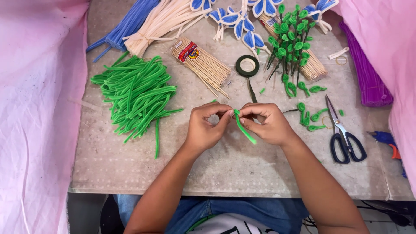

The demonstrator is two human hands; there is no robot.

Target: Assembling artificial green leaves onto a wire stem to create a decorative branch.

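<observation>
A green pipe cleaner (243, 127) was held over the middle of the table (225, 169), its upper end bent over and its free end slanting down toward the person. The left hand (206, 125) pinched that top bend between thumb and forefinger, and the right hand (267, 123) pinched it just beside, fingertips of both hands almost touching.

To the left lay a loose pile of green pipe cleaners (136, 95). Behind the hands were a bundle of wooden sticks (201, 65) and a roll of dark green tape (247, 66), its loose end trailing toward the hands. Finished green loops (310, 116) lay scattered to the right, near scissors (344, 136). At the far edge stood green stems (290, 43), blue-and-white flowers (240, 21), cream (162, 21) and blue (125, 26) bundles, and a purple bundle (368, 73) on the right.
</observation>
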